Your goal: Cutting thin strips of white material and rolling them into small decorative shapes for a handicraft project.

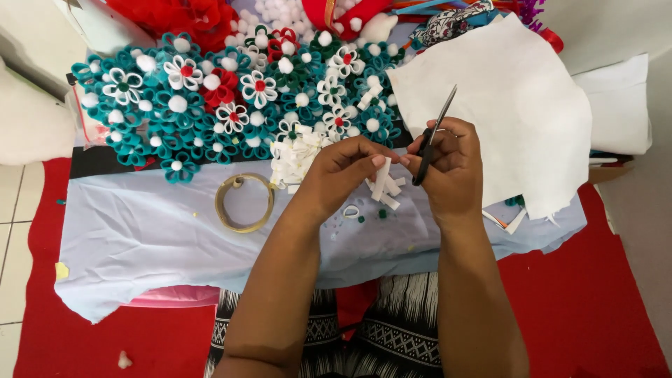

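Right hand [451, 168] is curled through the handles of black scissors [434, 133], blades pointing up and nearly closed. Left hand [343, 171] pinches a small white strip [381, 178] at the fingertips, right beside the scissors. Cut white strips [294, 154] pile up behind it, then teal felt flowers [210, 105], a tape roll [245, 203], and a big white sheet [518, 105] crowding the right.

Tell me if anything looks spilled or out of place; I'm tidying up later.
A white scrap lies on the red floor mat, off the table. Small green bits are scattered on the blue cloth below the hands.
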